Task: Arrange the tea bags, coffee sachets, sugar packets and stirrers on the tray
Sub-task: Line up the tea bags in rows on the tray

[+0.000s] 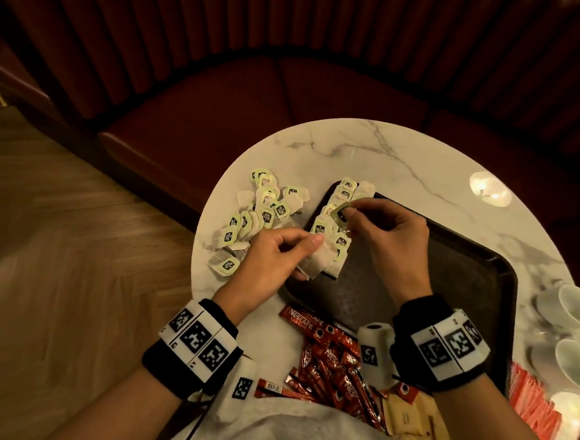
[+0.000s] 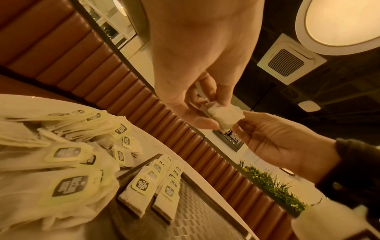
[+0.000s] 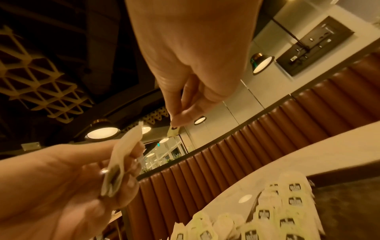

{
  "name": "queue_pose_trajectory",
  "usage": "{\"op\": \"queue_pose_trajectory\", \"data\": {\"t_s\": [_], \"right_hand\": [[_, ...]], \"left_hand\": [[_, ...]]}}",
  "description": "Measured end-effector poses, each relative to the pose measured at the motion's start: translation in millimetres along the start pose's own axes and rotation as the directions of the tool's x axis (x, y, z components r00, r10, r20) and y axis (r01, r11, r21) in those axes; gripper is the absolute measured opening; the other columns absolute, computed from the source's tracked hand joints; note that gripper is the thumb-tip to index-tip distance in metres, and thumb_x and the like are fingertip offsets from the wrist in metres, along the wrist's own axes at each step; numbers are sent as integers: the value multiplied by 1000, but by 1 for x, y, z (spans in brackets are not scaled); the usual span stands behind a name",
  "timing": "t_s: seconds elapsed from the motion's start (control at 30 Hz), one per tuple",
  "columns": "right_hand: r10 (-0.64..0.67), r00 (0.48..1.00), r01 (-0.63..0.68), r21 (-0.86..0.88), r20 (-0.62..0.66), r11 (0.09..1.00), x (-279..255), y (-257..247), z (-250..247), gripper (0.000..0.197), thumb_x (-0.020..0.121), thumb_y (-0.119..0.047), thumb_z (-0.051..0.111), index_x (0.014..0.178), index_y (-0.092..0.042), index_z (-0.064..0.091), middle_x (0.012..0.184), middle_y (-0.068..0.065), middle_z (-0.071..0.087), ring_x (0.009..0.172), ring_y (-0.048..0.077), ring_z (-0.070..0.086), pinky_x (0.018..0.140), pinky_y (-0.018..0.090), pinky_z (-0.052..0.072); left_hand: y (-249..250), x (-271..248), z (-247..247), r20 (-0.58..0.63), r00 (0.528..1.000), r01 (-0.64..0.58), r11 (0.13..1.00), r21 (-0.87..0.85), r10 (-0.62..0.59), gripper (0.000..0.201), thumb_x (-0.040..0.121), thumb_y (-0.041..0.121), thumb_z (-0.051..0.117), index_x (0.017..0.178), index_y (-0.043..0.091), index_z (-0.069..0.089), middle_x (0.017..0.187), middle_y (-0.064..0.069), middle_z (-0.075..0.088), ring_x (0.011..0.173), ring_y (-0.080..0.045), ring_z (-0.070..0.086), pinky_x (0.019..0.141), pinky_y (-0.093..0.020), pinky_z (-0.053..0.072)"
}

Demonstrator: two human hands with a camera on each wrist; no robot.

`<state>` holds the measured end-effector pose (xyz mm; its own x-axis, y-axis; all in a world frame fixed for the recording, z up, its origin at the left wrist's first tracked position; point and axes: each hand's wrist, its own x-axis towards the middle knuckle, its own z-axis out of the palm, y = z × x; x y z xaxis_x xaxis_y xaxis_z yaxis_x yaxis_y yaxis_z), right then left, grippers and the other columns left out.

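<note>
Over the tray's left end my left hand (image 1: 308,255) grips a white tea bag (image 1: 321,261) by its pouch; the left wrist view shows the same tea bag (image 2: 225,116) pinched between thumb and fingers. My right hand (image 1: 349,215) pinches that bag's small green tag (image 1: 341,213), seen from below as the tag (image 3: 173,129). A row of tea bags (image 1: 338,202) lies on the dark tray (image 1: 455,283). A loose pile of tea bags (image 1: 261,214) sits on the marble table to the tray's left. Red coffee sachets (image 1: 333,360) lie heaped near me.
Brown packets (image 1: 411,424) and red packets (image 1: 536,405) lie by the table's near edge. Two white cups (image 1: 577,308) stand right of the tray. A round marble table (image 1: 406,152) carries everything; a padded bench (image 1: 255,107) curves behind it.
</note>
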<state>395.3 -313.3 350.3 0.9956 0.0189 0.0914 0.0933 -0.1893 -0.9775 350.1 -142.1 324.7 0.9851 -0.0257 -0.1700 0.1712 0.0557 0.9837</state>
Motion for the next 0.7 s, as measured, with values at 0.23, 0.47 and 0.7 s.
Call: {"op": "queue_pose_trajectory", "data": {"t_s": [0.23,0.47,0.7], "right_hand": [[-185,977,196,-113,105,974,-19,-5,8,12,85,-12,75,97,-12,73,91,-1,74,79,12,71,74,26,59],[-420,885,465,-358,202,809,-40,15,20,13,82,-10,78,94,-12,76,96,-1,69,93,3,58,78,20,51],[-309,937,337,-198,163,920,-38,5,16,13,87,-24,71,98,-17,74,99,-7,68,93,9,60,78,28,51]], "left_hand": [[-2,5,3,-126,992,12,1000,4,-11,18,93,20,63,87,9,75,81,-16,70,75,-25,68,59,-35,60],[8,4,6,-84,986,115,959,-259,-141,30,101,18,47,79,10,66,67,-3,63,66,-15,67,58,-31,60],[8,2,5,-26,995,81,954,-290,-92,21,96,12,56,108,0,68,98,-9,74,88,-22,72,65,-29,60]]}}
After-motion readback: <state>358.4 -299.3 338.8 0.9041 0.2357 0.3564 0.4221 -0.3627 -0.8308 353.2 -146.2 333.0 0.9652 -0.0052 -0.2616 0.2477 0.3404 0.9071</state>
